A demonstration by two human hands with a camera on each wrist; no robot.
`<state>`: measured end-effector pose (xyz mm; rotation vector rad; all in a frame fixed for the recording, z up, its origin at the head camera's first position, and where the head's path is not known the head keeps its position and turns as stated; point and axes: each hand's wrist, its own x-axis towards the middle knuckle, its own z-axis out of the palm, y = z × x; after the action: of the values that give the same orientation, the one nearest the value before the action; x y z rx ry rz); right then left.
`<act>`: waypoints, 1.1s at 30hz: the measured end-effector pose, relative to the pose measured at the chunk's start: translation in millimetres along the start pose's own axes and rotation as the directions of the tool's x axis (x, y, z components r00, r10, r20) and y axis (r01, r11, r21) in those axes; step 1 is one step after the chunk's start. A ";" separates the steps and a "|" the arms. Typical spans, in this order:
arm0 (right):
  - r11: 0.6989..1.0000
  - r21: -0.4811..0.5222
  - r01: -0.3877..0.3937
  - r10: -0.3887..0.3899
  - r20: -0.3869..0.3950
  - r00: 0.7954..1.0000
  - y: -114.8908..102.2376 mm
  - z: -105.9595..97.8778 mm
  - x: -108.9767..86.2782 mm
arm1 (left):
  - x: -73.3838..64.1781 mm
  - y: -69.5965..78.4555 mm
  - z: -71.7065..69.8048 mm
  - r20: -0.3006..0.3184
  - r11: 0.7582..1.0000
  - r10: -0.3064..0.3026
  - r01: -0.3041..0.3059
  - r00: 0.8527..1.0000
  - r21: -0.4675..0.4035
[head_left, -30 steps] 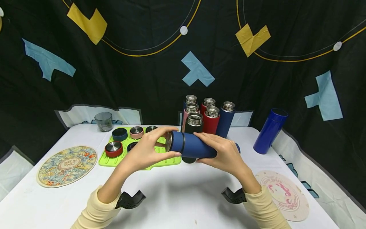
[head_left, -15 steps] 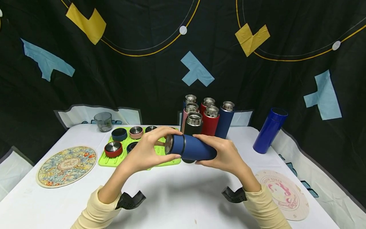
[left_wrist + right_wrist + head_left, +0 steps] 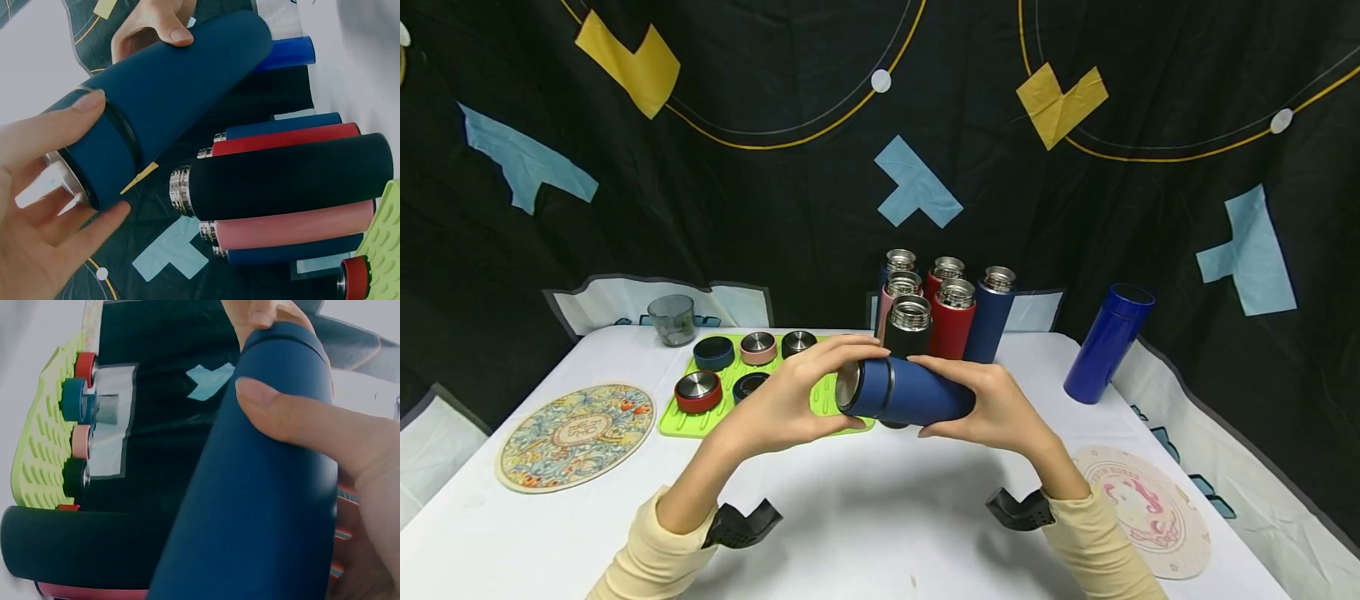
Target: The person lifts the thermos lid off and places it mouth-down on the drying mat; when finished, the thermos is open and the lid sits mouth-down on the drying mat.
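Observation:
A dark blue thermos bottle is held nearly level above the table, its lidded end to the left. My right hand grips the bottle's body, the thumb lying along it in the right wrist view. At the other end, my left hand holds the blue lid, with the thumb near the dark ring between lid and body. The lid's silver top faces the left palm. Part of the body is hidden behind the right hand.
Several lidless thermoses, including a black one and a red one, stand behind the hands. A green mat bears several lids. A grey cup, a blue cylinder and two round mats are around the table.
The bottle has sunk slightly and its lid end has swung a little toward the camera. Around the lid, the left hand's thumb and fingers have shifted. The right hand keeps its grip.

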<state>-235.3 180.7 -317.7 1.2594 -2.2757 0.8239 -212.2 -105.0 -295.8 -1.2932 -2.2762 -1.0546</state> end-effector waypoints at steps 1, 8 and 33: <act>1.000 0.026 -0.010 0.010 0.012 1.000 0.3 -0.7 -0.2 | 0.0 0.3 0.0 0.001 1.000 0.011 -0.011 1.000 0.003; 0.999 -0.050 0.014 -0.015 -0.027 1.000 -2.7 -0.8 0.1 | 0.3 1.9 1.4 -0.056 0.997 -0.069 0.068 0.996 -0.020; 0.993 -0.109 0.035 -0.043 -0.075 0.996 -2.3 -0.8 -0.2 | 1.3 1.4 1.3 -0.114 0.999 -0.042 0.039 0.993 -0.029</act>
<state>-233.1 180.4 -316.6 1.1993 -2.1962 0.7143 -211.6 -102.8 -295.3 -1.1698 -2.2192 -1.1459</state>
